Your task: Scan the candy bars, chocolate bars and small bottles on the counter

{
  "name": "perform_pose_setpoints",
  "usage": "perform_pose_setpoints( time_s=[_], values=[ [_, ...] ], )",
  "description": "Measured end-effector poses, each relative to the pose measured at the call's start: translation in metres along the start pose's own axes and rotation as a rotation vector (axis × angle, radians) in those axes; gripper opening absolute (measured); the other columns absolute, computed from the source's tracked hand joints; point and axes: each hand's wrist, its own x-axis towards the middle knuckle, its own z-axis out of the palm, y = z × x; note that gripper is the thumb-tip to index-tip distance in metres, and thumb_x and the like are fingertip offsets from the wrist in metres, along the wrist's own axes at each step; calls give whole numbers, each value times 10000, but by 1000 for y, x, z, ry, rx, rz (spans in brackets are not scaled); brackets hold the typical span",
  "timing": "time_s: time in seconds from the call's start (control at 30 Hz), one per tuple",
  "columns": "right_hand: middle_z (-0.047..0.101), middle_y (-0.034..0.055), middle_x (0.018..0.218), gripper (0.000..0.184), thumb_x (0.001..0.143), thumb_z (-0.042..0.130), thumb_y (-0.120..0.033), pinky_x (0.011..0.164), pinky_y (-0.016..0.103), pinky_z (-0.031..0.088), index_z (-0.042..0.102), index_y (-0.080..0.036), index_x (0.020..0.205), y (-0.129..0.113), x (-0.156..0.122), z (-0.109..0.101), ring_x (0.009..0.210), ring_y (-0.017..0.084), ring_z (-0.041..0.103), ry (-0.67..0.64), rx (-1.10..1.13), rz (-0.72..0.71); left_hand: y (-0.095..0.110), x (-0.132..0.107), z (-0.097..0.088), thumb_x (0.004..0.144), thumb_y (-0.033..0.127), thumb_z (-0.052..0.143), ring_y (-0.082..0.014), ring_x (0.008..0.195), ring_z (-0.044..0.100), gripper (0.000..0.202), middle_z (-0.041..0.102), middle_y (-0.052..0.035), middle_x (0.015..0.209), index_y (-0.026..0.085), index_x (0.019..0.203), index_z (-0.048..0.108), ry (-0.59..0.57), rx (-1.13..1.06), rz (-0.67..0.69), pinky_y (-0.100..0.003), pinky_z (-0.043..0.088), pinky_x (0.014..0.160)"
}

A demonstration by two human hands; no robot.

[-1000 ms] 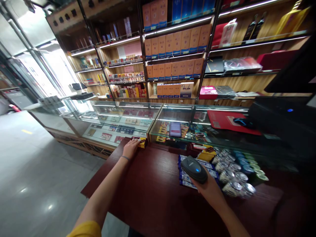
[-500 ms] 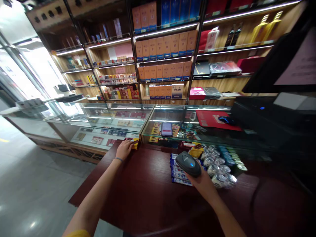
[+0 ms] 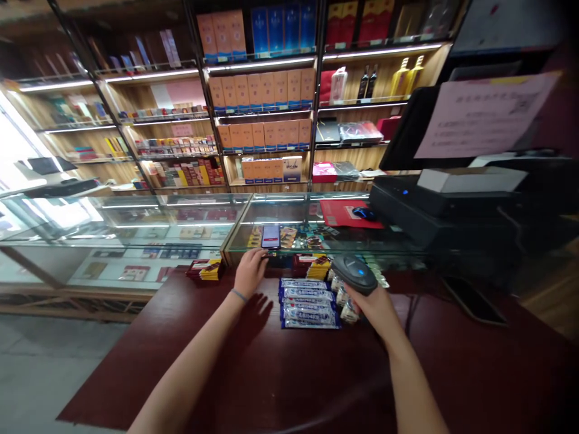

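My right hand (image 3: 373, 301) is wrapped round a black barcode scanner (image 3: 354, 274) with a lit blue light, held above the cans (image 3: 348, 310), which it partly hides. My left hand (image 3: 250, 272) hovers over the front of the dark red table, fingers stretched forward near the glass edge, just short of a phone (image 3: 271, 236) standing on the glass counter. No held object shows in it. Blue-and-white wrapped bars (image 3: 310, 304) lie in a stack between my hands. Yellow-and-brown packets form one pile (image 3: 209, 269) left of my left hand and another (image 3: 319, 267) behind the bars.
A glass display counter (image 3: 172, 241) borders the table's far side. At right stand a monitor with a pink paper (image 3: 479, 117) and a black machine (image 3: 434, 208). A dark phone-like device (image 3: 474, 299) lies on the table. A mouse (image 3: 363, 213) rests on a red mat (image 3: 332, 212).
My left hand has left the yellow-and-brown packets at the left and moved right, towards the standing phone. The view has turned right. My right hand still holds the scanner over the goods.
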Motion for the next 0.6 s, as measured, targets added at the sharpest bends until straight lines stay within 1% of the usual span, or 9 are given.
perform_pose_setpoints(
  time_s=[0.07,0.17,0.23,0.3,0.37,0.47,0.53,0.6],
  values=[
    [528,-46,440,321,772,689,-529,422,295,418,635,-220,840,1,1,-11,381,161,479,10,0,26,20,1,29,858,288,675,-297,1176,581,263,663,-109,1177,277,1118,715,-32,-111,10,-475,391,1119],
    [547,-40,451,291,767,690,-511,426,296,420,613,-231,793,3,2,-25,390,168,498,41,-3,69,43,-1,67,820,273,711,-317,1227,560,297,661,-114,1207,281,1116,725,-97,-263,-11,-504,357,1153],
    [552,-39,449,275,771,683,-497,437,296,422,598,-236,761,6,3,-33,392,167,503,52,-5,89,54,-2,88,784,259,741,-329,1267,538,312,660,-115,1227,285,1094,734,-140,-368,-51,-515,323,1179],
    [530,-46,432,281,775,681,-492,443,294,416,564,-246,710,10,4,-37,390,164,496,54,8,105,59,-2,105,747,232,764,-333,1281,533,320,664,-108,1236,297,1060,743,-156,-438,-69,-519,303,1193],
    [517,-49,427,306,777,682,-495,447,293,406,526,-254,669,13,4,-40,391,161,490,57,25,115,59,-2,119,730,193,762,-330,1272,542,353,671,-101,1240,308,1064,743,-149,-432,-29,-518,305,1187],
    [513,-50,433,314,779,677,-497,457,298,400,511,-258,663,15,4,-40,398,163,486,60,35,117,53,0,133,754,146,717,-317,1235,567,411,682,-109,1235,304,1133,725,-169,-297,75,-502,339,1148],
    [509,-53,434,298,780,671,-494,463,298,401,523,-255,684,14,4,-38,400,165,489,52,36,113,49,0,137,779,129,684,-304,1193,591,408,698,-114,1208,299,1148,721,-214,-210,115,-481,365,1115],
    [508,-55,438,288,777,671,-498,459,296,398,539,-252,707,13,3,-36,398,166,491,45,37,110,47,0,138,788,124,674,-291,1142,615,381,718,-112,1166,297,1123,729,-244,-163,130,-451,394,1079]
  ],
)
